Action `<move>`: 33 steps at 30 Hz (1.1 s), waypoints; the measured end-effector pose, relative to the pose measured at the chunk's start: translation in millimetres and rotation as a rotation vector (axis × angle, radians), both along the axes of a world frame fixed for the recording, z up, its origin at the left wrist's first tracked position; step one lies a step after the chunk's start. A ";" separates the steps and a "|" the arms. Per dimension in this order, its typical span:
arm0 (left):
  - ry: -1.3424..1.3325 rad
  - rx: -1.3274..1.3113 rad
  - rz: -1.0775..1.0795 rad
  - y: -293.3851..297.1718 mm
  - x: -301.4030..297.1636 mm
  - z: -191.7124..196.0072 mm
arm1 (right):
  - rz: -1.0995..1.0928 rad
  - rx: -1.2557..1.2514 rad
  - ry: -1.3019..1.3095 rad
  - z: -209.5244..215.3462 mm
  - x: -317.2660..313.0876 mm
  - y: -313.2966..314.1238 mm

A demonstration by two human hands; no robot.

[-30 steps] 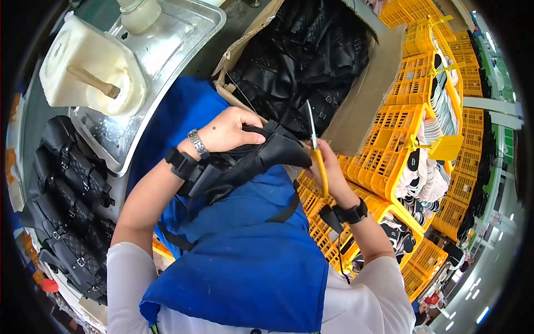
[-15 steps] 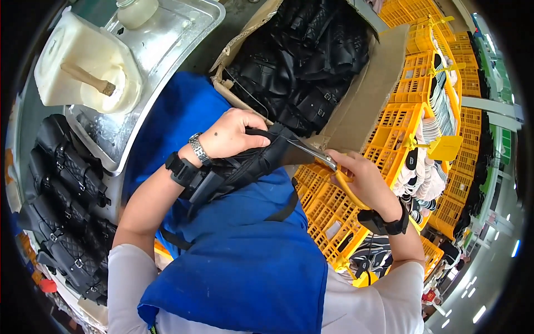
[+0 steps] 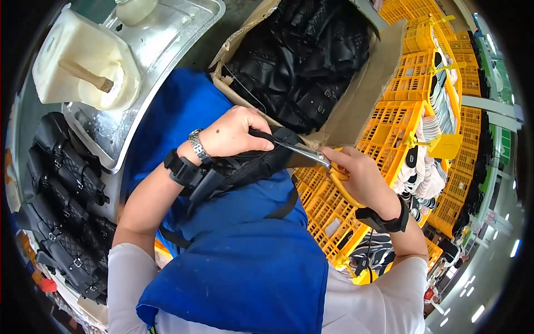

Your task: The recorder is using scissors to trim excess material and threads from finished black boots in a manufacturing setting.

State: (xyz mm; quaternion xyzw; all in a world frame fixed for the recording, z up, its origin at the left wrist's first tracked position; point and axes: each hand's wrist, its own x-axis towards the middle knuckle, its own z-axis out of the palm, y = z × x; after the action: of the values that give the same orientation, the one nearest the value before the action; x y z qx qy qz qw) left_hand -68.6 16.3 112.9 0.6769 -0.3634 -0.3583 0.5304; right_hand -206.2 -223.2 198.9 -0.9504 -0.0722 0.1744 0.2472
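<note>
Over my lap my left hand [image 3: 236, 133] pinches the edge of a black leather boot upper [image 3: 253, 165], thumb and fingers closed on it. Part of the upper is hidden by that hand and wrist. My right hand [image 3: 356, 172] is wrapped around a pair of scissors [image 3: 318, 158] with yellow handles. Their metal blades point left and reach the edge of the upper beside my left fingertips. Whether the blades are apart is hard to make out. Just beyond both hands stands an open cardboard box [image 3: 356, 114] filled with black leather uppers [image 3: 295, 72], some with buckles.
Left of my lap, a metal tray [image 3: 167, 53] bears a cut white jug [image 3: 53, 67] with a wooden-handled tool [image 3: 83, 75] in it and a jar [image 3: 136, 10]. More buckled uppers [image 3: 72, 222] lie at left. Yellow crates [image 3: 400, 133] holding soles stand at right.
My right hand and the scissors have shifted slightly left, bringing the blades closer to my left fingertips. My left hand stays almost in place, still gripping the upper.
</note>
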 end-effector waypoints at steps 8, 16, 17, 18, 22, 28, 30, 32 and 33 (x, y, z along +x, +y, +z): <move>0.014 -0.021 -0.056 1.5 5.2 -0.6 | -0.048 0.101 0.185 7.0 3.6 2.6; 0.035 -0.030 -0.060 1.8 3.2 0.3 | -0.051 0.175 0.078 1.1 -0.6 8.3; 0.023 -0.027 -0.081 0.4 2.7 0.8 | -0.054 0.187 0.045 0.6 -0.8 9.5; 0.010 -0.024 -0.100 0.1 2.5 1.6 | -0.052 0.187 0.043 1.1 -0.4 9.3; -0.002 -0.032 -0.127 1.7 4.7 3.6 | -0.041 0.152 0.111 3.4 2.1 7.3; 0.010 -0.026 -0.118 3.9 10.0 -0.1 | -0.112 0.150 0.247 5.8 1.7 6.4; 0.039 -0.036 -0.104 4.3 10.2 1.6 | -0.111 0.162 0.203 -1.1 -2.8 1.3; 0.053 -0.026 -0.101 4.1 9.3 1.4 | -0.308 0.284 0.051 -6.2 -5.7 -3.0; 0.066 -0.014 -0.096 4.2 9.6 1.6 | -0.417 0.251 0.229 -3.6 -1.1 -6.5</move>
State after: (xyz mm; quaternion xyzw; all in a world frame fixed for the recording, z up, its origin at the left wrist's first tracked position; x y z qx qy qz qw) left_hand -59.0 20.5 114.5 0.6428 -0.3803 -0.4028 0.5290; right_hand -207.3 -229.6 195.3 -0.8807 0.1328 0.2158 0.4002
